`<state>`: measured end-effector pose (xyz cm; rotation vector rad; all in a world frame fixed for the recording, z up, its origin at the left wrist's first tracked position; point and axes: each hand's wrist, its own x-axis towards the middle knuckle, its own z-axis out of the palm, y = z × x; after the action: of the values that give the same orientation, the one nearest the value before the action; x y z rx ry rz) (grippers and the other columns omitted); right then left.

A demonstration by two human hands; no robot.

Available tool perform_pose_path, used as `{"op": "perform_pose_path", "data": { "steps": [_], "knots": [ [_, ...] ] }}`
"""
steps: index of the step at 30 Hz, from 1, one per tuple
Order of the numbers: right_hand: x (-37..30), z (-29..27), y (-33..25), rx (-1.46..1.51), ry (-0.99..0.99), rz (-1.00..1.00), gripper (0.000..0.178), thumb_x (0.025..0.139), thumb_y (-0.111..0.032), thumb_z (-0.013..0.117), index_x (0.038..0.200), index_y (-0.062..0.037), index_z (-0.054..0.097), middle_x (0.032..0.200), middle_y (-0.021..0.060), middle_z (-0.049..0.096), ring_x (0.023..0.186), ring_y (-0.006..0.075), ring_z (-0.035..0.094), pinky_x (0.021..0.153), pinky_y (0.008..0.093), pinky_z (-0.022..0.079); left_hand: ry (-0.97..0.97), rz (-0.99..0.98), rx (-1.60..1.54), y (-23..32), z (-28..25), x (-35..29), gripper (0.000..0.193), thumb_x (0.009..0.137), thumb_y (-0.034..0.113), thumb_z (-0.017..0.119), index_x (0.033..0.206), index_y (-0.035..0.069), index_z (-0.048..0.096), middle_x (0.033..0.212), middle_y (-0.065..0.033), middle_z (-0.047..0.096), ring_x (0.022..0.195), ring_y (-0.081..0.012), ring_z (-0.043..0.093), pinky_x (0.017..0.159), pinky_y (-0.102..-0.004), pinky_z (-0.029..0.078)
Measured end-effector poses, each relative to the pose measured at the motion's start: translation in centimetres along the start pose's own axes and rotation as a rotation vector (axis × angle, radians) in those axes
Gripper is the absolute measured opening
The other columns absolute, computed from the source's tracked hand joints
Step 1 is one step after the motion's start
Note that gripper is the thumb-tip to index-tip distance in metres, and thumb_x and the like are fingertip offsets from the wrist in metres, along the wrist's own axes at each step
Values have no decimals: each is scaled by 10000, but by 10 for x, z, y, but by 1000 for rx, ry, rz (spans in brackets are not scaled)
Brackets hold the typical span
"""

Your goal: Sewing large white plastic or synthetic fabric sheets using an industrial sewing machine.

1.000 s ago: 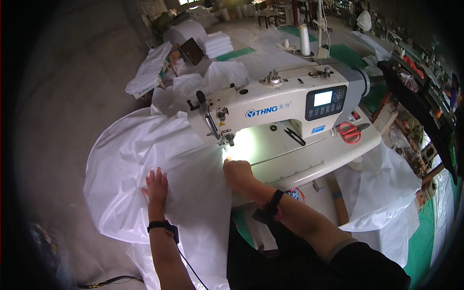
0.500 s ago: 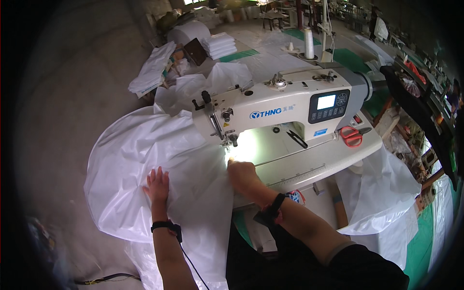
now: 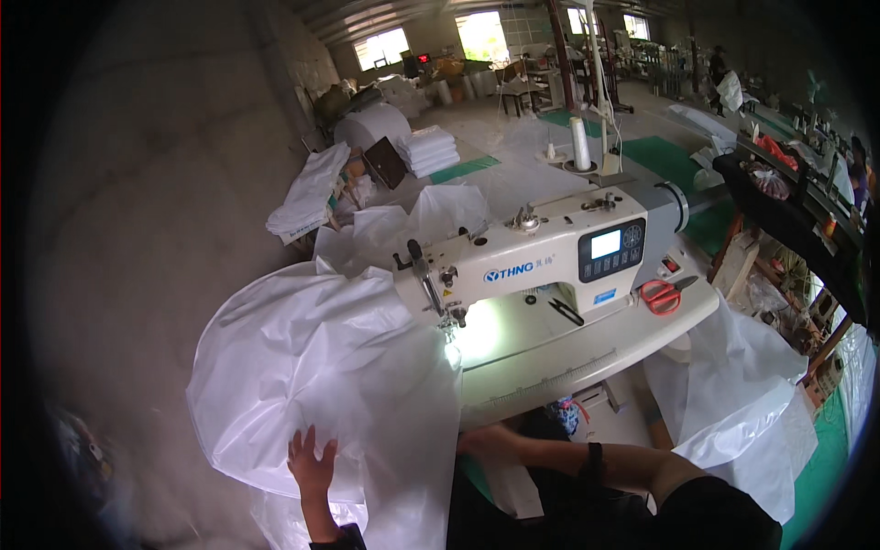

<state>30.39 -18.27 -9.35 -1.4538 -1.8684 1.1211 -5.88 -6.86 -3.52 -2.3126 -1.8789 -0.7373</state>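
A large white plastic sheet [image 3: 385,385] lies bunched and creased over the left of the sewing machine [image 3: 541,247], its edge running to the lit needle area. My left hand [image 3: 314,466] rests on the sheet's near part with fingers spread. Below the front edge of the machine bed, my right hand [image 3: 490,442] is beside the sheet's right edge. Its fingers are blurred and partly hidden, so I cannot make out whether they grip the sheet.
Red-handled scissors [image 3: 662,295] and black thread snips [image 3: 566,312] lie on the machine bed. A white thread cone [image 3: 580,147] stands behind it. More white sheeting [image 3: 724,376] hangs at the right. Stacked white sheets [image 3: 427,151] sit at the back left.
My right hand has left the needle area and come down toward me, below the bed's edge. My left hand has slid nearer on the sheet. The view has tilted up, showing windows.
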Motion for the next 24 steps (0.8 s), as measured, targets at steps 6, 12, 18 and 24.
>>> {"op": "perform_pose_path", "data": {
  "steps": [6,12,18,24],
  "knots": [
    [48,65,1,424,-277,133,352,899,-262,517,1215,-110,536,1133,160,594,1038,266,580,880,383,459,-176,-92,-573,28,-2,-41,488,837,137,635,1291,50,481,1275,-177,515,1192,-276,484,977,-377,391],
    [128,111,-71,1140,-195,245,403,897,-249,524,1267,-98,473,1168,141,576,1063,245,561,894,379,453,-87,-122,66,114,-46,-61,489,813,290,641,1254,117,517,1278,-199,498,1236,-393,406,1061,-502,245],
    [170,76,-53,1445,2,285,466,894,-235,530,1319,-86,410,1204,123,558,1089,224,542,909,375,447,97,537,149,146,-130,-35,414,784,269,622,1145,71,572,1286,-203,480,1266,-403,362,1051,-602,164],
    [171,32,-64,1419,-102,119,535,892,-222,537,1370,-74,347,1240,104,541,1114,204,524,924,371,440,292,555,80,74,-109,81,437,890,361,504,1214,72,541,1355,-136,445,1312,-356,322,1081,-552,137]
  ]
}}
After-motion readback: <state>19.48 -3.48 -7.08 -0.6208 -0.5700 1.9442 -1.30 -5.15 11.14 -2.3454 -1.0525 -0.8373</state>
